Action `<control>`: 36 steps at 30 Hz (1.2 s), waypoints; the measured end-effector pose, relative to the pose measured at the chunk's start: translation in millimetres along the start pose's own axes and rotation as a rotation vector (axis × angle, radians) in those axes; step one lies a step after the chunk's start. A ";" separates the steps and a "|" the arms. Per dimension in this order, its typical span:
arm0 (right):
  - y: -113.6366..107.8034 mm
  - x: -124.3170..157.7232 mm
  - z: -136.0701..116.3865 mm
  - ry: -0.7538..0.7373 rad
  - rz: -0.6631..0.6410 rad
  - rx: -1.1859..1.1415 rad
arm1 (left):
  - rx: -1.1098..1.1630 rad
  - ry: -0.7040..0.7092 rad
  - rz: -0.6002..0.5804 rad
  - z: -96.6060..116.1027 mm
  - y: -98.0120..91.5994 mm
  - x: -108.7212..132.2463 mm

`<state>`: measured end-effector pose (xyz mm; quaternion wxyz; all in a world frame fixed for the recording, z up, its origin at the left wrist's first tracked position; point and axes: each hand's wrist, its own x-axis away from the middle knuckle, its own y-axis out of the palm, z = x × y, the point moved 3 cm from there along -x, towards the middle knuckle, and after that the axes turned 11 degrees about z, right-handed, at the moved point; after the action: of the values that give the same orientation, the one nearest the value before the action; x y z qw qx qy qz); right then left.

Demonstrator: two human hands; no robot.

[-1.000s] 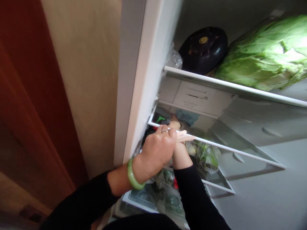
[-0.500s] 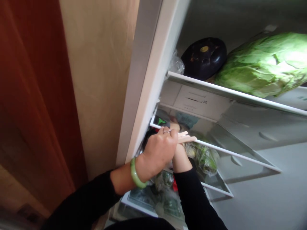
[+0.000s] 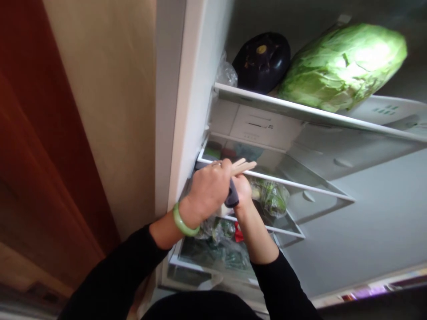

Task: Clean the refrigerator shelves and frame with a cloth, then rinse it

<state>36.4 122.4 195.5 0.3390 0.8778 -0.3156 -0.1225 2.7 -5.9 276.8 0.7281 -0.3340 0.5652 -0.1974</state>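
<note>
My left hand point(image 3: 210, 184), with a green bangle point(image 3: 183, 222) at its wrist and a ring, is closed around several pale wooden sticks point(image 3: 245, 166). Their rounded ends stick out to the right, past the thumb side. Just behind it, my right hand point(image 3: 243, 191) reaches in between the fridge shelves, palm side partly showing. A dark grey piece like a handle end point(image 3: 231, 194) lies against the right palm, between the two hands. The right fingers are mostly hidden by the left hand, but they appear curled on this piece. Its other parts are covered.
On the upper glass shelf point(image 3: 300, 108) sit a dark eggplant point(image 3: 263, 62) and a large green cabbage point(image 3: 347, 66). Bagged greens point(image 3: 275, 200) lie on a lower shelf. The fridge's side wall point(image 3: 180, 115) stands close on the left, and a drawer point(image 3: 190, 262) is below.
My right hand has drawn back toward me, and the dark grey piece now shows in it. The left hand still holds the sticks. The view has shifted, so the fridge appears further left.
</note>
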 end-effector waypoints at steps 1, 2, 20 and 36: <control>0.9 9.7 2.8 0.040 0.036 -0.007 | 0.034 0.005 0.023 -0.8 0.1 -0.2; 0.1 20.4 5.8 0.076 0.076 0.013 | 0.078 0.017 0.061 -1.5 -0.6 0.1; -75.2 198.5 41.8 -0.020 0.346 -0.004 | 1.265 -0.547 -0.562 5.9 73.0 118.5; -152.9 226.1 80.7 0.048 0.567 0.099 | 0.552 -0.035 -0.155 25.7 70.2 110.4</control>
<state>248.1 23.9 32.7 0.3238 0.7726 -0.5460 0.0134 52.2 -23.4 154.3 0.7840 -0.1685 0.4501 -0.3929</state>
